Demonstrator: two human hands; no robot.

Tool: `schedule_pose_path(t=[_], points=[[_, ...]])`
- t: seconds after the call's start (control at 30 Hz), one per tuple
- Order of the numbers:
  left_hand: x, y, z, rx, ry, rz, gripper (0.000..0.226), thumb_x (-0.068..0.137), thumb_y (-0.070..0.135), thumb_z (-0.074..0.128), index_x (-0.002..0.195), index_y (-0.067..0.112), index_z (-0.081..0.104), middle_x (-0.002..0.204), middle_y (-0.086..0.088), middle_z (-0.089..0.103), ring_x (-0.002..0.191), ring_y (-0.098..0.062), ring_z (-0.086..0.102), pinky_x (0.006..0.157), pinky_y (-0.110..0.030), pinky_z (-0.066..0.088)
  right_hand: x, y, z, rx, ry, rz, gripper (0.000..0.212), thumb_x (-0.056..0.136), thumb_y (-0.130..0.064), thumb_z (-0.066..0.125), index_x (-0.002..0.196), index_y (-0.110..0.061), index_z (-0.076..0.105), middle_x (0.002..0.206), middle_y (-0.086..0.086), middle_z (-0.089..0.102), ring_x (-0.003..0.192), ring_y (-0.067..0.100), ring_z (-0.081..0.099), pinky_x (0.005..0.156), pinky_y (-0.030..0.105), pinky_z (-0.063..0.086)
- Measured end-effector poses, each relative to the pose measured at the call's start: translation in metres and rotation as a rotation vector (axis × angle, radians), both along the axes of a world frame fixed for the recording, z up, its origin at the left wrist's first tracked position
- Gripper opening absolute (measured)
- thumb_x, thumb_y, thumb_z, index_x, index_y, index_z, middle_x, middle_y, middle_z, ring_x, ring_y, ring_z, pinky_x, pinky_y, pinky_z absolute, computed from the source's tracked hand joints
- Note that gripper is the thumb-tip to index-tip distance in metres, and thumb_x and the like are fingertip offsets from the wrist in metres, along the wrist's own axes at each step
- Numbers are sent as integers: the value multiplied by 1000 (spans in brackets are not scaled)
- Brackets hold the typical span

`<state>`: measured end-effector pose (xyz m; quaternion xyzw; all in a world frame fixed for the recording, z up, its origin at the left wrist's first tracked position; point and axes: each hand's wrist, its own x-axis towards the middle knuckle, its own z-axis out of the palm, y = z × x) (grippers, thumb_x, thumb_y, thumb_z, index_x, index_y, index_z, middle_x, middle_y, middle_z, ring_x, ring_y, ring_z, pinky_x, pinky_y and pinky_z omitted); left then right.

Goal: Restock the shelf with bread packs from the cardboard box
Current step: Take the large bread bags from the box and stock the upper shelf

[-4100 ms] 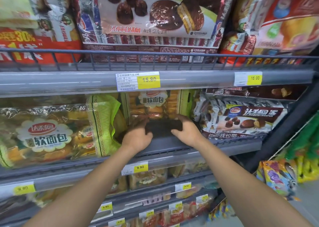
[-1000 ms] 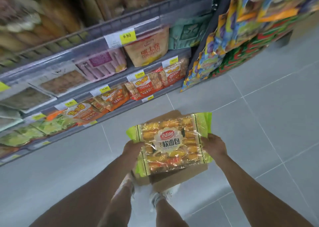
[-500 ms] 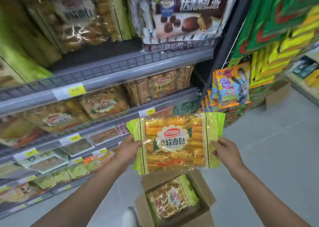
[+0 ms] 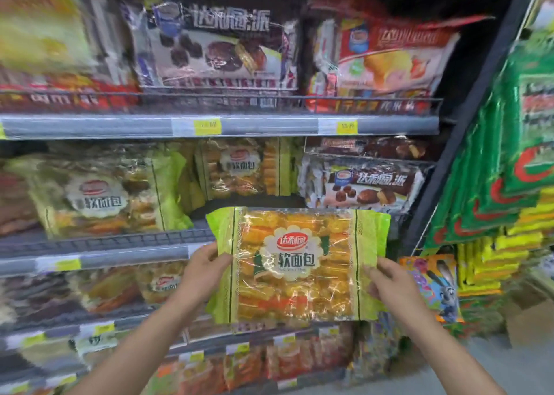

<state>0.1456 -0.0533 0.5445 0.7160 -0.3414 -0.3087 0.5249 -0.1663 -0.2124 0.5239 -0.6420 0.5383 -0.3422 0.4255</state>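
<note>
**Two hands, one slippery pack, narrow slot ahead**

Both hands are gripping the same thing: my left hand [image 4: 204, 270] is pinching the left green edge and my right hand [image 4: 389, 280] is pinching the right green edge of the clear crinkly plastic bread pack with green ends and a red-and-white flower label [image 4: 296, 264]. I'm holding it upright, label toward me, in front of the grey wire-fronted middle shelf [image 4: 126, 238] and not yet on it.

Risks, as I'm judging them:

- The film looks glossy and I'm only catching the side seams w/ fingertips, so the pack could be slipping out if I'm pushing one-handed.
- The dark gap on the shelf is sitting between the leaning bread pack with the green end on the left [image 4: 99, 196] and the brown chocolate-pie bags on the right [image 4: 368, 184]. It's prob. tighter than the pack's width held flat, so I may be shoving neighbours over or snagging on the wire front rail.
- Another bread pack standing at the back of the gap [image 4: 242, 166] could be getting crushed if I'm pushing too deep.
- Frame is blurry, so I can't tell the gap's real depth.
</note>
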Motion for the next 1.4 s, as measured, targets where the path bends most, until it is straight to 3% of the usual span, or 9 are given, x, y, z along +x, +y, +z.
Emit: schedule_pose_path(t=[0.13, 0.23, 0.57, 0.73, 0.8, 0.9, 1.07, 1.17, 1.4], points=[[38, -4, 21, -27, 7, 59, 26, 99, 14, 53, 99, 26, 76, 63, 1, 62, 58, -20, 43, 53, -28, 29, 44, -13, 24, -39, 34, 32, 46, 94, -30, 66, 136, -14, 56, 109, 9, 67, 61, 8, 65, 73, 36, 57], [61, -9, 35, -56, 7, 84, 23, 100, 18, 54, 116, 19, 70, 92, 10, 75, 78, -13, 64, 71, -28, 49, 78, -23, 35, -36, 43, 35, 46, 94, -27, 67, 136, -13, 56, 86, 6, 69, 58, 10, 62, 70, 33, 54], [124, -53, 50, -102, -4, 116, 17, 106, 14, 44, 96, 27, 50, 80, 13, 41, 76, -11, 42, 69, -29, 36, 154, -61, 72, -9, 122, 126, 26, 99, -29, 60, 121, -18, 53, 99, 8, 66, 63, 7, 64, 57, 26, 54], [142, -85, 39, -45, 12, 119, 45, 105, 21, 45, 148, 10, 46, 154, -4, 46, 140, -24, 44, 119, -47, 31, 182, -87, 77, 11, 137, 111, 52, 97, -36, 61, 141, -14, 46, 103, 10, 68, 82, 15, 69, 69, 29, 55], [140, -94, 36, -39, 41, 104, 55, 106, 20, 44, 158, 8, 29, 164, -7, 30, 151, -26, 28, 124, -48, 22, 189, -96, 74, 32, 151, 93, 78, 93, -43, 62, 154, -7, 30, 129, 12, 61, 110, 28, 64, 91, 43, 53], [138, -106, 35, -47, 57, 95, 58, 107, 20, 42, 160, 6, 20, 167, -7, 22, 153, -27, 22, 124, -45, 19, 192, -116, 60, 47, 161, 84, 89, 86, -50, 62, 156, -10, 26, 115, 3, 54, 103, 22, 54, 92, 45, 49], [151, -131, 34, -24, 122, 164, 57, 104, 22, 46, 154, -2, 30, 159, -14, 37, 146, -31, 34, 121, -47, 26, 210, -114, 77, 45, 223, 62, 81, 92, -45, 62, 155, -7, 29, 146, 11, 50, 124, 31, 57, 104, 51, 49], [160, -145, 32, 33, 158, 229, 15, 100, 12, 48, 110, 2, 51, 108, -9, 52, 110, -24, 45, 103, -41, 37, 223, -116, 86, 22, 306, 77, 78, 94, -46, 60, 154, -5, 31, 149, 14, 47, 131, 32, 51, 109, 45, 43], [177, -159, 31, 65, 228, 292, 14, 95, 0, 49, 108, 2, 55, 107, -11, 60, 105, -27, 52, 90, -35, 38, 249, -119, 105, 29, 349, 94, 67, 96, -37, 57, 148, 0, 37, 149, 16, 44, 126, 28, 48, 103, 40, 42]])
